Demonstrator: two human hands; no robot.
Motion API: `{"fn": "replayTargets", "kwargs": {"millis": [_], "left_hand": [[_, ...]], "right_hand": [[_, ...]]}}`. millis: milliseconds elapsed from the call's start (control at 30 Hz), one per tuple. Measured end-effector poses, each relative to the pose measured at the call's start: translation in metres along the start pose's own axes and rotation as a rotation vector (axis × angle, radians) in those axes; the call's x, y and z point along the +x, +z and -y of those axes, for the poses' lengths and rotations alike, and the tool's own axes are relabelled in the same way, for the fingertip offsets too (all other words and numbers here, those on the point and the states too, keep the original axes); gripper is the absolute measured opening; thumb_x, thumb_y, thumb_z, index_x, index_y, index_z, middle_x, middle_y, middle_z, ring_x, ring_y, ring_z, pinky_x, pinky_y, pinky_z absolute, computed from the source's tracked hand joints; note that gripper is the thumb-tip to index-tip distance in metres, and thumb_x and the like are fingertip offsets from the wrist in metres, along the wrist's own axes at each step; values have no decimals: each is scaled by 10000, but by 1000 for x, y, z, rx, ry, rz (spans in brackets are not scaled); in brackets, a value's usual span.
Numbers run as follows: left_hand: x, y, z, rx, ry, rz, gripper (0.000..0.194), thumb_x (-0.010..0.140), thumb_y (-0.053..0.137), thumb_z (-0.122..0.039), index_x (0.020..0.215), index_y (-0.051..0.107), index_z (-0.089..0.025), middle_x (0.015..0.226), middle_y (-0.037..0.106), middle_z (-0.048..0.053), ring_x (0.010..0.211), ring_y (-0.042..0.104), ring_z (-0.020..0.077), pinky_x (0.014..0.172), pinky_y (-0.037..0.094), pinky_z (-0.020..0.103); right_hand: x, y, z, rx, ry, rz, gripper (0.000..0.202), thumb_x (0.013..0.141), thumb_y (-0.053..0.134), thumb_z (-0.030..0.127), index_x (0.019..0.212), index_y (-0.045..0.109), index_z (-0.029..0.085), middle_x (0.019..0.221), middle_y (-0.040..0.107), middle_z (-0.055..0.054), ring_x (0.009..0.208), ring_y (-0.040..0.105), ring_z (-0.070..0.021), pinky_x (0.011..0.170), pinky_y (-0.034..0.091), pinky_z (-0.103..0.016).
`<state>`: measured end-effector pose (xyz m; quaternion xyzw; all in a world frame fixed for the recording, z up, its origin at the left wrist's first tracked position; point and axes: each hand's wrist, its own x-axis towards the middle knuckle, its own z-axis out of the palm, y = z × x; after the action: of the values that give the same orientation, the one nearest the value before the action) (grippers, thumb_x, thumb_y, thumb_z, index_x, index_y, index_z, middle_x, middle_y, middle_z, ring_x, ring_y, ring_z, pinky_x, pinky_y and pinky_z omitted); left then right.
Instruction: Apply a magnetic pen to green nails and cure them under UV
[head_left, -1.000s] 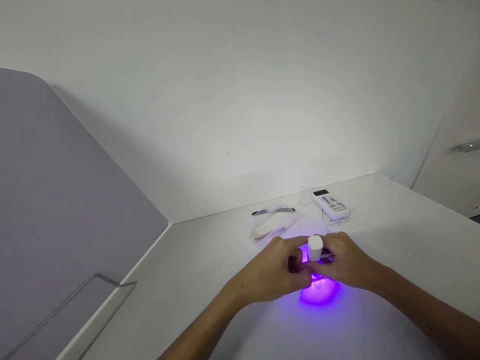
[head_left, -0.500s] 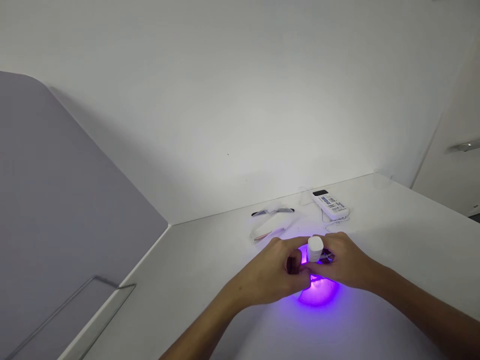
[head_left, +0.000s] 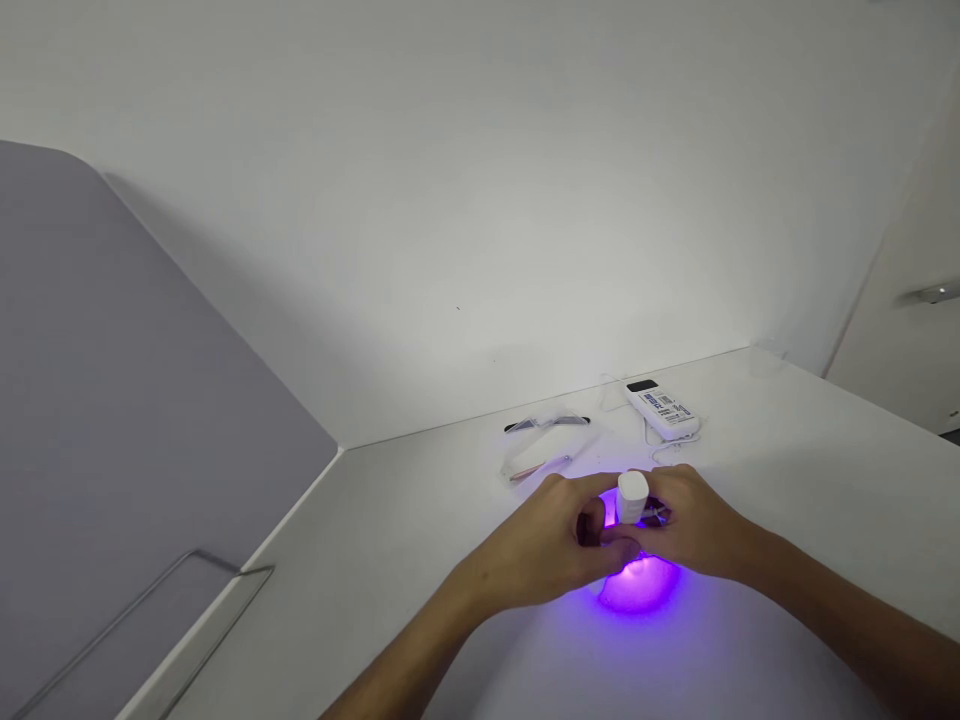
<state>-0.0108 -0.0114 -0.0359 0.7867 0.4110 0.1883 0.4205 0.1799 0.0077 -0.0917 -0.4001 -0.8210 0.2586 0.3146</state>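
A small white lamp [head_left: 632,489] shines purple ultraviolet light onto the tabletop under it. My left hand [head_left: 559,540] curls in from the left of the lamp, fingers bent, its thumb close to my right fingertips. From the other side my right hand [head_left: 686,520] also has its fingers bent, thumb reaching across in front of the lamp. A thin shiny piece [head_left: 656,514] shows beside my right fingers; its kind is unclear. Both hands are closed, but what they pinch between them is hidden by the fingers and the glare.
Behind my hands lie a clear plastic packet [head_left: 540,448] and, to its right, a white device with a dark screen and printed label [head_left: 664,408], with a thin cable. A bent metal rod [head_left: 217,640] crosses the left table edge. A white wall [head_left: 480,250] rises behind the white table [head_left: 390,540].
My left thumb has shifted slightly right, across the purple glow towards my right fingers. The lamp and my right hand stay nearly where they were.
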Motion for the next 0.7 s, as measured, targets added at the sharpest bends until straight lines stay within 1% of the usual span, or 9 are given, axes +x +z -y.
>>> {"fn": "replayTargets", "kwargs": {"millis": [100, 200, 300, 467, 567, 700], "left_hand": [[0, 0, 0, 17, 1, 0, 123, 828, 657, -267, 780, 570, -194, 613, 505, -70, 549, 450, 92, 480, 331, 207], [0, 0, 0, 24, -6, 10, 108, 829, 643, -251, 784, 563, -194, 611, 502, -71, 549, 445, 93, 482, 331, 212], [0, -1, 1, 28, -35, 29, 103, 818, 641, -240, 789, 552, -196, 612, 509, -72, 553, 446, 96, 479, 327, 219], [0, -1, 2, 26, -30, 52, 93, 763, 627, -157, 810, 557, -197, 608, 517, -74, 555, 457, 98, 486, 330, 219], [0, -1, 0, 58, -15, 41, 77, 764, 573, -126, 792, 553, -195, 595, 502, -71, 553, 439, 99, 498, 329, 223], [0, -2, -1, 60, -25, 38, 112, 748, 518, -93, 775, 541, -199, 589, 487, -67, 561, 427, 104, 495, 310, 228]], "right_hand": [[0, 0, 0, -7, 17, 9, 272, 766, 688, 274, 601, 486, 198, 529, 492, 57, 504, 426, -98, 493, 306, -211], [0, -1, 1, -19, 31, 24, 243, 767, 679, 259, 614, 500, 200, 538, 501, 53, 514, 439, -103, 498, 311, -215], [0, -1, 2, -27, 25, 22, 243, 784, 672, 286, 619, 517, 199, 535, 506, 49, 507, 445, -104, 498, 315, -218], [0, -1, 2, -19, 17, 16, 250, 798, 675, 335, 632, 549, 198, 541, 535, 38, 507, 468, -109, 502, 325, -221], [0, -1, 2, 0, 18, 25, 230, 779, 685, 291, 632, 536, 196, 551, 525, 45, 519, 469, -105, 510, 330, -217], [1, -2, 2, 16, 7, 24, 186, 762, 667, 239, 645, 529, 196, 558, 508, 55, 525, 450, -100, 510, 325, -211]]}}
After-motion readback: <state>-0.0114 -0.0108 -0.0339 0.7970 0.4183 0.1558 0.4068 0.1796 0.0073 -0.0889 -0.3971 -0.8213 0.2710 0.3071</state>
